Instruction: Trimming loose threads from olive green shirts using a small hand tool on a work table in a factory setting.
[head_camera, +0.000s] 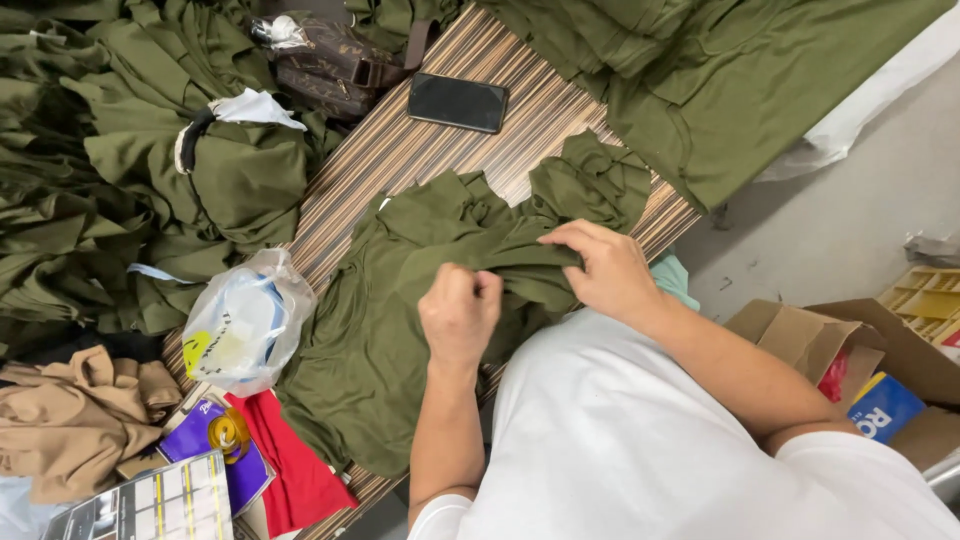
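An olive green garment (400, 330) lies crumpled on the striped wooden table (420, 150) in front of me. My left hand (460, 312) is closed on a fold of its cloth near the middle. My right hand (600, 268) pinches the same fold a little further right, fingers pressed onto the fabric. One bunched end of the garment (592, 180) lies toward the table's right edge.
Piles of olive green garments (120, 170) fill the left and the far right (720, 90). A black phone (457, 102) and a brown bag (330, 65) lie at the back. A clear plastic bag (245, 325), red cloth (290, 470), tan cloth (70, 420) and a cardboard box (850, 350) are nearby.
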